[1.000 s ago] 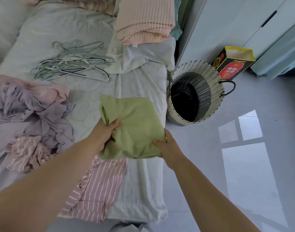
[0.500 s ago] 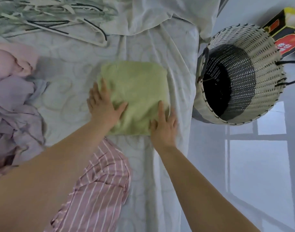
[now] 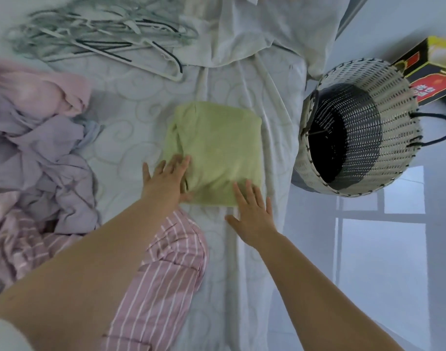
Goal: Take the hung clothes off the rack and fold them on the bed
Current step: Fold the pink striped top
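Note:
A folded green garment [image 3: 216,150] lies flat on the white bed sheet [image 3: 130,115]. My left hand [image 3: 166,181] is open, its fingers spread over the garment's near left corner. My right hand [image 3: 252,214] is open too, its fingertips at the garment's near right edge and its palm over the sheet. A heap of unfolded lilac and pink clothes [image 3: 39,153] lies at the left. A pink striped garment [image 3: 163,282] spreads out below my left forearm.
A pile of grey-green hangers [image 3: 97,39] lies at the top left of the bed. A woven laundry basket [image 3: 356,127] stands on the floor beside the bed's right edge. Behind it sits a yellow and red box [image 3: 434,69]. A crumpled white cloth [image 3: 262,29] lies at the top.
I laid the green garment down on the sheet and let it go. Both hands flattened on it, then slid back toward its near edge. The camera has tilted down and closer.

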`<state>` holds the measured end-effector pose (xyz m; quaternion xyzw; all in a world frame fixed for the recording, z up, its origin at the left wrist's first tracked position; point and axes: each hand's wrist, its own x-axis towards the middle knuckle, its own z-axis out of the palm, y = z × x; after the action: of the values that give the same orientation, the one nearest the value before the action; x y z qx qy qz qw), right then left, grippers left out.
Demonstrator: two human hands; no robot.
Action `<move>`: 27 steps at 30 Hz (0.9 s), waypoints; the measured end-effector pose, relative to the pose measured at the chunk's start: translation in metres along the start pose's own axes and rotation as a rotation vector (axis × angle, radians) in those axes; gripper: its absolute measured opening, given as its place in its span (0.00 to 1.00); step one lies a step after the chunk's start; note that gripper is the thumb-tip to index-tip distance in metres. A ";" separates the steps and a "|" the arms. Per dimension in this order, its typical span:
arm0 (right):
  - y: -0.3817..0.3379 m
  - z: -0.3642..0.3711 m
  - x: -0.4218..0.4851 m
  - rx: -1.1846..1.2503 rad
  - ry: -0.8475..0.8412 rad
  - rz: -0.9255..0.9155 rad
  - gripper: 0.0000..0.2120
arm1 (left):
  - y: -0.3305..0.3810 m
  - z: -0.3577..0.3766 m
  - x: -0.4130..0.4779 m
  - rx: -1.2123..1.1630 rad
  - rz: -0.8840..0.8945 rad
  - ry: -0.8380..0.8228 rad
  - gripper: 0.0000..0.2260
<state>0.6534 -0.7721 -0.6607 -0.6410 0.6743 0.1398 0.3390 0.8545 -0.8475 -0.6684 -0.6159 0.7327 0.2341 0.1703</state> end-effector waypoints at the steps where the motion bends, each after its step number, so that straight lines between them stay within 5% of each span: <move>1: -0.003 0.001 -0.019 0.021 -0.025 0.004 0.37 | -0.009 -0.004 -0.020 -0.007 -0.005 0.000 0.41; 13: -0.150 0.022 -0.103 0.343 -0.204 -0.058 0.34 | -0.194 -0.031 -0.173 -0.222 -0.121 -0.055 0.40; 18: -0.246 0.075 -0.079 0.496 -0.197 -0.074 0.32 | -0.268 -0.028 -0.171 0.120 0.120 -0.288 0.34; 21: -0.302 0.116 -0.068 0.224 -0.192 -0.088 0.34 | -0.291 -0.029 -0.169 0.311 0.250 -0.311 0.30; 24: -0.333 0.130 -0.064 0.004 -0.040 -0.012 0.20 | -0.303 -0.024 -0.159 0.363 0.341 -0.237 0.28; 27: -0.340 0.106 -0.074 0.284 0.153 0.093 0.12 | -0.305 -0.025 -0.155 0.307 0.342 -0.206 0.26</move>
<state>1.0051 -0.6968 -0.6074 -0.5636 0.7399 0.0094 0.3671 1.1831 -0.7738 -0.6046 -0.4230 0.8319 0.2069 0.2935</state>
